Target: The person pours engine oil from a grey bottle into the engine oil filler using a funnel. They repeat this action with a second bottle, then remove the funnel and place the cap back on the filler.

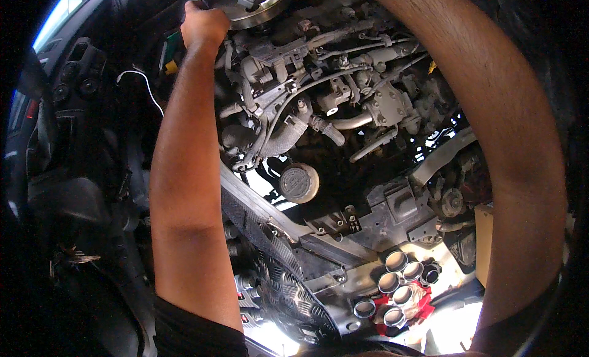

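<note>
Bare forearms (pixel 187 154); left hand (pixel 206 29) curled, gripping metal dish (pixel 256 17)

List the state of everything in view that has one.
Left hand: curled at the edge of the round metal part; grip partly hidden
Right hand: out of view
Round metal part: cut off by frame
Engine: exposed, dusty
Round grey cap: dusty, face up
White cable: curved
Round-ended pieces: clustered
Red material: crumpled
</note>
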Demonstrator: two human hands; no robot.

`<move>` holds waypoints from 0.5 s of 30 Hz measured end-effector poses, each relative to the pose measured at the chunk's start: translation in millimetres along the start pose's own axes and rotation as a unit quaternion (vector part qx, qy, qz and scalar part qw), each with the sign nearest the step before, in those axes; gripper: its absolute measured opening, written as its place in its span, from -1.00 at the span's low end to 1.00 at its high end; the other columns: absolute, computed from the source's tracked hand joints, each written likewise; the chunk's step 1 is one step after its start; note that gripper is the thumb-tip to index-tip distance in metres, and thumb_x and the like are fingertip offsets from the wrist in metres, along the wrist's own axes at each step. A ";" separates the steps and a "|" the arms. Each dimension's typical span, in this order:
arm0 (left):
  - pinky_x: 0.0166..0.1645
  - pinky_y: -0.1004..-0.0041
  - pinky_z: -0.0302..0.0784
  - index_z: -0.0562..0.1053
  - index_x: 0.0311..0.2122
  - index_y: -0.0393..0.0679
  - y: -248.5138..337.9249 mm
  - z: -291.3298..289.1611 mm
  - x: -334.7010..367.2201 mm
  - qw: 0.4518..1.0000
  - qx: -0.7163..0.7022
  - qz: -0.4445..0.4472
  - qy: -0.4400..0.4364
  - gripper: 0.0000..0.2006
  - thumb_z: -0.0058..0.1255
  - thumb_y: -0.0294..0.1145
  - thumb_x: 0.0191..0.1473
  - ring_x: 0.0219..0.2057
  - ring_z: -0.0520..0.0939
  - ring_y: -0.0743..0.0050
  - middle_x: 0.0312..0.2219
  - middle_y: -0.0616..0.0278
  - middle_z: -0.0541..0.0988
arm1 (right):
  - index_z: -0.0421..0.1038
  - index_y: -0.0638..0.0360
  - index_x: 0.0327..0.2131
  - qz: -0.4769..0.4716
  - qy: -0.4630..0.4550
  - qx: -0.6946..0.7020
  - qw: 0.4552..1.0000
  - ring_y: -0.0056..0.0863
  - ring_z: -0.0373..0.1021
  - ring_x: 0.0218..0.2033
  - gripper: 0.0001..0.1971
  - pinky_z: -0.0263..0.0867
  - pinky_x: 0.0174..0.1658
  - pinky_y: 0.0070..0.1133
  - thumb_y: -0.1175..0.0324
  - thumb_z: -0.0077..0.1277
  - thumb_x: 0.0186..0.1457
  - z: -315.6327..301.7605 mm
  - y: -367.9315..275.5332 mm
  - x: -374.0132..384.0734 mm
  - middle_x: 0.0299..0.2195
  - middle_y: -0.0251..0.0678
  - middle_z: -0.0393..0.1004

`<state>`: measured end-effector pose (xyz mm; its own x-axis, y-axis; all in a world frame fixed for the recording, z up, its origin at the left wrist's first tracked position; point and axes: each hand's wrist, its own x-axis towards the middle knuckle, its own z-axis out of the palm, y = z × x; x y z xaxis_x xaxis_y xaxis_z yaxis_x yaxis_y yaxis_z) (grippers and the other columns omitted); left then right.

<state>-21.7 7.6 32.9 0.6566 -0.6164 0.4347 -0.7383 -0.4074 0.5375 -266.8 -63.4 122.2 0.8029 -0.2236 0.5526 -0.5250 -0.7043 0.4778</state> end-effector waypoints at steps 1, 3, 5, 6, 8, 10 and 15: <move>0.28 0.13 0.49 0.43 0.19 -0.12 -0.1 0.0 -0.4 1.000 -0.002 0.002 -0.001 -0.44 0.11 -0.23 0.05 0.17 0.62 -0.20 0.09 -0.16 0.64 | 0.72 -0.25 -0.14 0.001 0.000 0.000 1.000 -0.27 0.35 0.24 -0.76 0.22 0.25 0.14 0.22 0.12 0.16 -0.2 -0.1 -0.9 -0.01 -0.45 0.59; 0.28 0.12 0.49 0.43 0.19 -0.11 -0.4 0.1 -1.2 1.000 -0.004 0.004 -0.001 -0.44 0.11 -0.23 0.05 0.17 0.62 -0.20 0.09 -0.17 0.64 | 0.72 -0.24 -0.13 -0.001 0.008 0.014 1.000 -0.26 0.34 0.25 -0.75 0.21 0.26 0.15 0.23 0.11 0.16 0.6 0.7 -3.9 0.01 -0.44 0.59; 0.28 0.12 0.49 0.42 0.20 -0.11 -0.6 0.2 -1.5 1.000 -0.002 0.006 0.002 -0.43 0.11 -0.24 0.04 0.16 0.62 -0.20 0.09 -0.17 0.63 | 0.72 -0.24 -0.12 0.003 0.008 0.016 1.000 -0.25 0.34 0.25 -0.75 0.20 0.26 0.17 0.24 0.10 0.17 3.3 1.0 -4.0 0.03 -0.44 0.58; 0.28 0.12 0.49 0.43 0.20 -0.11 -0.6 0.3 -1.3 1.000 -0.002 0.005 0.000 -0.43 0.11 -0.24 0.04 0.16 0.62 -0.20 0.09 -0.17 0.63 | 0.72 -0.24 -0.12 0.008 0.004 0.011 1.000 -0.25 0.34 0.25 -0.75 0.19 0.27 0.17 0.24 0.10 0.17 5.4 0.3 -2.7 0.04 -0.44 0.58; 0.28 0.12 0.49 0.43 0.20 -0.11 -0.5 0.5 -1.1 1.000 0.000 0.000 -0.002 -0.43 0.11 -0.24 0.04 0.16 0.62 -0.20 0.09 -0.16 0.63 | 0.72 -0.22 -0.13 0.018 0.011 0.005 1.000 -0.23 0.34 0.25 -0.75 0.19 0.26 0.18 0.23 0.09 0.18 9.8 -1.6 0.0 0.06 -0.43 0.58; 0.28 0.12 0.49 0.42 0.21 -0.10 -0.5 0.9 -1.8 1.000 -0.010 0.003 0.004 -0.42 0.11 -0.24 0.03 0.16 0.62 -0.20 0.09 -0.17 0.63 | 0.72 -0.20 -0.14 0.028 0.033 0.002 0.999 -0.22 0.35 0.24 -0.75 0.19 0.26 0.18 0.22 0.08 0.19 13.6 -4.9 3.0 0.07 -0.42 0.58; 0.29 0.12 0.49 0.39 0.25 -0.08 0.0 -0.9 -6.1 1.000 -0.007 0.009 -0.005 -0.38 0.11 -0.25 0.03 0.17 0.62 -0.21 0.09 -0.18 0.63 | 0.72 -0.16 -0.21 0.041 -0.011 -0.016 0.999 -0.24 0.36 0.23 -0.79 0.24 0.21 0.12 0.22 0.08 0.19 15.4 -14.3 8.3 0.04 -0.42 0.60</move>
<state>-25.6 11.9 30.9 0.6417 -0.6299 0.4376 -0.7476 -0.3865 0.5400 -248.3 -65.5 109.5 0.7630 -0.2944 0.5754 -0.5974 -0.6611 0.4539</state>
